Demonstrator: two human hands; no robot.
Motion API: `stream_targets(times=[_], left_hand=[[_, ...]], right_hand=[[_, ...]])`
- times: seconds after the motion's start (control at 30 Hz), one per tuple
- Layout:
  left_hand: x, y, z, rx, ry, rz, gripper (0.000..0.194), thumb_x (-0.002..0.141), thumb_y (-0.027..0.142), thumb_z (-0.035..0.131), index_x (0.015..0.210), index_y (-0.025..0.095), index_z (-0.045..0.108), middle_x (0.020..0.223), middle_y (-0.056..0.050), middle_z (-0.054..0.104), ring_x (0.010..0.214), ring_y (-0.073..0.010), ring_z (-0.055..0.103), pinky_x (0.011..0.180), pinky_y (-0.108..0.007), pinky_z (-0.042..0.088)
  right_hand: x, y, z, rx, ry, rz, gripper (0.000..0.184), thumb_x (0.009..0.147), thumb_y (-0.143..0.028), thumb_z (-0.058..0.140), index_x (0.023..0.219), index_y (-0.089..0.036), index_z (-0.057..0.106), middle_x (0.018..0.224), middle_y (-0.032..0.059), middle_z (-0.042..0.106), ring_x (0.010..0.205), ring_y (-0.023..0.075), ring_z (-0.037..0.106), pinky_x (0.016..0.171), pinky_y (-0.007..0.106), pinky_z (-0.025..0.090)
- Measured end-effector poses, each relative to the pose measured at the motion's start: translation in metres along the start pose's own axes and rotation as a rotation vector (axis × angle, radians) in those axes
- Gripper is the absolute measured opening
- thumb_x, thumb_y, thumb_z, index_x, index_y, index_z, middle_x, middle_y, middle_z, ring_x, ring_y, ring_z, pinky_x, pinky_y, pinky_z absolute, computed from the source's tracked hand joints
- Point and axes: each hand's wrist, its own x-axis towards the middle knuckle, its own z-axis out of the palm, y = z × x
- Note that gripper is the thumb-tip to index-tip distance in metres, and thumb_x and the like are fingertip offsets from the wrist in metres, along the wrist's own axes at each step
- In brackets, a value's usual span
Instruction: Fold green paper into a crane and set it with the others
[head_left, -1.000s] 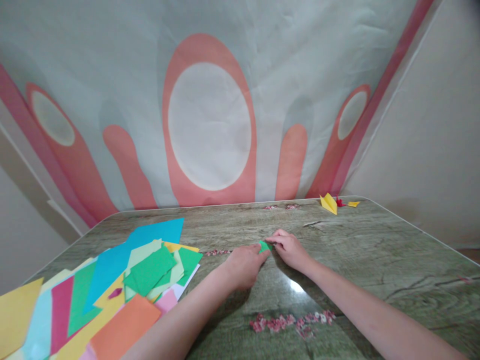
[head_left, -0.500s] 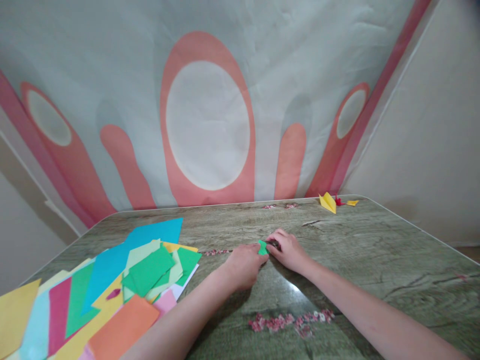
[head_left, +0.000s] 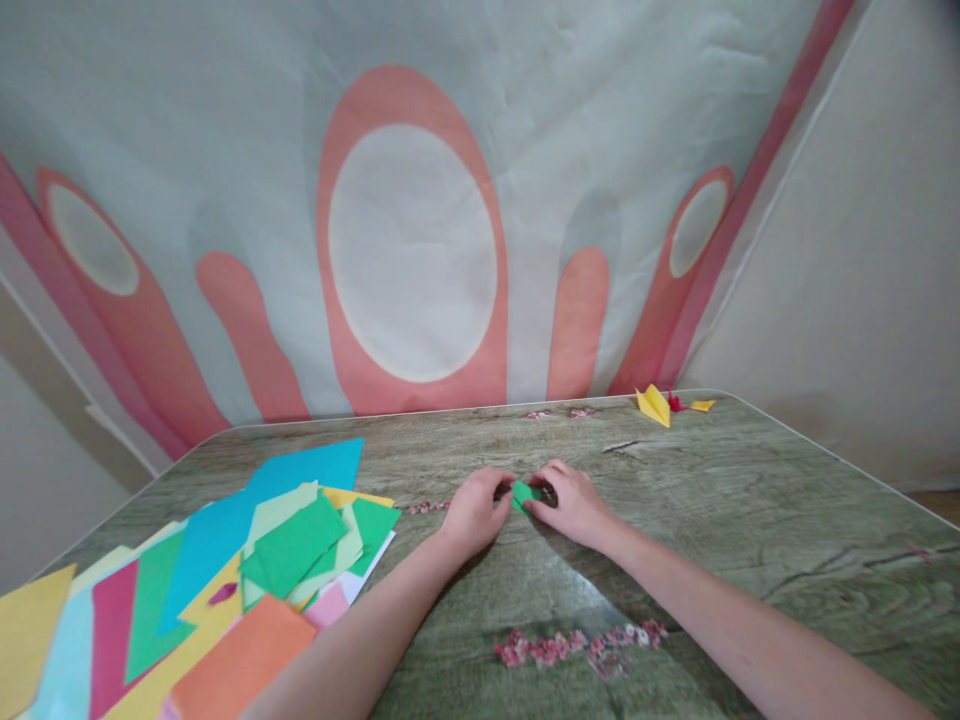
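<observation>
A small folded piece of green paper [head_left: 522,494] is at the middle of the table, between my two hands. My left hand [head_left: 478,508] pinches its left edge, thumb nearer me and index finger behind. On the other side my right hand [head_left: 571,503] grips the right edge between thumb and curled fingers. Both hands rest low against the tabletop. Fingertips cover parts of the paper, so its full folded shape is hidden.
Left of my arm spreads a pile of coloured paper sheets, with green paper [head_left: 296,545], orange paper [head_left: 244,655] and blue paper [head_left: 307,470]. A folded yellow paper piece [head_left: 654,405] and a small red one [head_left: 675,403] lie at the far right edge of the wood-patterned table [head_left: 750,510].
My left hand has gone from pressing on the green paper with outstretched fingers to pinching its left edge. My right hand's fingers have closed around the right edge.
</observation>
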Motion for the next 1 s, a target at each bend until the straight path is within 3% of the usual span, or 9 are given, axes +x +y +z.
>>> stream_targets(times=[0.13,0.4,0.67,0.87,1.0], left_hand=[[0.0003,-0.0011,0.0052,0.053,0.068,0.004,0.019,0.078,0.031,0.058,0.092,0.018,0.060,0.093,-0.005,0.058,0.093,-0.0198,0.052,0.084,-0.034,0.040],[0.0039,-0.0058,0.0076,0.029,0.060,-0.038,0.020,0.074,0.034,0.064,0.085,0.018,0.062,0.087,-0.004,0.058,0.088,-0.0192,0.051,0.081,-0.034,0.040],[0.0023,-0.0039,0.0062,0.055,0.030,-0.034,0.029,0.075,0.037,0.062,0.100,0.022,0.060,0.102,-0.005,0.057,0.100,-0.0214,0.049,0.087,-0.037,0.038],[0.0016,-0.0046,0.0043,-0.005,0.043,-0.027,0.029,0.072,0.034,0.065,0.097,0.021,0.058,0.099,-0.004,0.059,0.099,-0.0207,0.051,0.087,-0.036,0.039],[0.0027,-0.0044,0.0050,-0.168,0.025,-0.067,0.026,0.071,0.026,0.065,0.094,0.019,0.055,0.089,-0.002,0.061,0.086,-0.0171,0.056,0.080,-0.031,0.043]], right_hand=[[0.0000,-0.0014,-0.0004,0.017,0.001,0.002,0.025,0.075,-0.039,0.063,0.091,-0.021,0.061,0.090,0.0024,0.058,0.087,0.0178,0.054,0.074,0.031,0.034],[-0.0003,-0.0019,0.0008,0.069,0.017,0.008,0.024,0.074,-0.041,0.063,0.087,-0.020,0.062,0.087,0.0022,0.058,0.085,0.0179,0.054,0.073,0.031,0.034],[0.0002,0.0008,0.0042,0.106,0.012,-0.003,0.027,0.074,-0.045,0.063,0.086,-0.021,0.063,0.085,0.0018,0.059,0.081,0.0170,0.055,0.073,0.031,0.034],[-0.0014,-0.0008,0.0034,0.121,0.014,-0.040,0.024,0.075,-0.041,0.063,0.088,-0.021,0.063,0.085,0.0018,0.059,0.082,0.0172,0.054,0.073,0.030,0.033],[-0.0020,-0.0031,0.0015,0.107,0.014,-0.041,0.024,0.075,-0.039,0.062,0.089,-0.021,0.062,0.085,0.0018,0.058,0.082,0.0171,0.053,0.072,0.030,0.033]])
